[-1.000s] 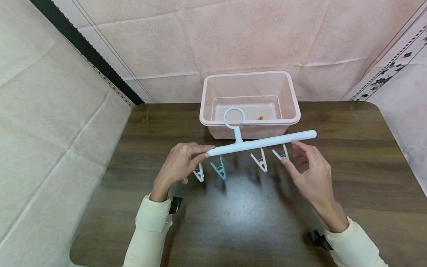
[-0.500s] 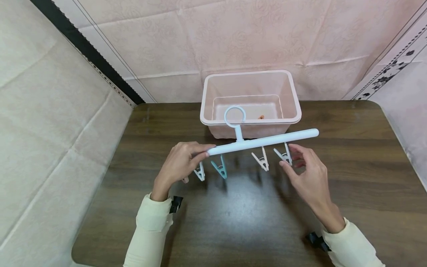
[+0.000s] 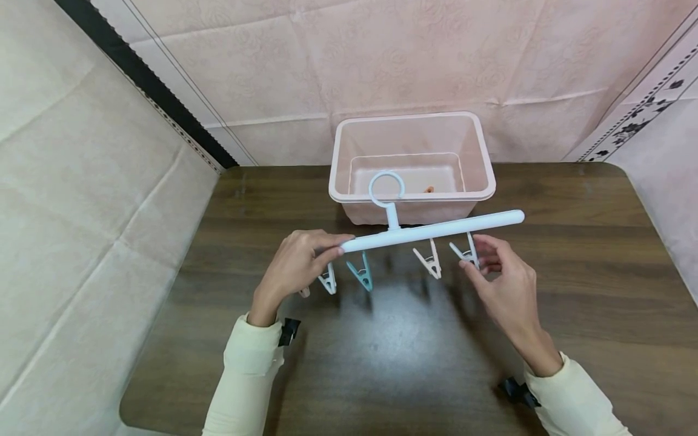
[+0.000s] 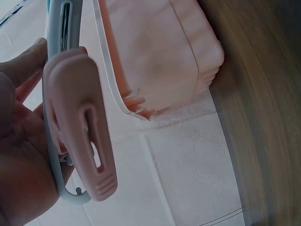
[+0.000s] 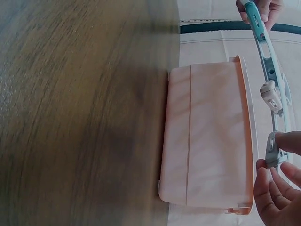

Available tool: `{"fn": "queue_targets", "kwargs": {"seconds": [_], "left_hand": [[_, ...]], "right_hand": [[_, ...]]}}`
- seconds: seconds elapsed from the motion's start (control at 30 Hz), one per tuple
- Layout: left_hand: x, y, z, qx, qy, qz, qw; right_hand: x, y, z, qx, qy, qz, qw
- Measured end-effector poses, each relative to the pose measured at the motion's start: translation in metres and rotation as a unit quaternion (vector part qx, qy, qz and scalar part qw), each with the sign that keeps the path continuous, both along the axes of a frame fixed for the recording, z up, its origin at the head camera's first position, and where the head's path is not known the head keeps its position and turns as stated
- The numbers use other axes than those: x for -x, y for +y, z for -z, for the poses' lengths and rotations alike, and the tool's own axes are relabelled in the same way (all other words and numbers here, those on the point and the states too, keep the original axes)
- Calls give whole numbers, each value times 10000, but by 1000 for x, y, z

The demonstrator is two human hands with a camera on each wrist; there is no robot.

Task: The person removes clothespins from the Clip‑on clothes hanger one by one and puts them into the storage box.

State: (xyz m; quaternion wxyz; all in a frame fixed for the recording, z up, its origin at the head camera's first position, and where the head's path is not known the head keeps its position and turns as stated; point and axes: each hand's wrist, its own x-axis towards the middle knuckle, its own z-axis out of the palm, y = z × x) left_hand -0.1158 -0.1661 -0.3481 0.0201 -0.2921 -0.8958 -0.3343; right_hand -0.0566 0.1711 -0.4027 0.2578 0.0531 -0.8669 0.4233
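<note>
My left hand (image 3: 294,263) grips the left end of a pale blue clip hanger (image 3: 436,232), holding it over the table, its ring hook (image 3: 392,216) pointing away. A pink clip (image 4: 80,122) hangs at that end, mostly hidden by the hand in the head view. Near it are a light blue clip (image 3: 329,281) and a teal clip (image 3: 364,277). Right of centre hangs a pale pink clip (image 3: 433,267). With thumb and fingers my right hand (image 3: 504,284) pinches another light blue clip (image 5: 271,149) toward the right end, under the bar.
Behind the hanger, a pink plastic bin (image 3: 349,213) stands at the back edge of the wooden table (image 3: 392,375). A small orange piece (image 3: 429,189) lies inside it. Pale patterned cloth (image 3: 409,60) hangs behind and at both sides.
My right fingers have come down from the bar onto the rightmost clip. The hanger has shifted slightly right in view; my left hand keeps its grip.
</note>
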Motion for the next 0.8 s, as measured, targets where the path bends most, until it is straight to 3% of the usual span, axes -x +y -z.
{"fn": "queue_targets", "kwargs": {"seconds": [0.8], "left_hand": [[2,0,-1,79,-74,19,9999]], "right_hand": [[4,10,-4,129,197,264,9994]]}}
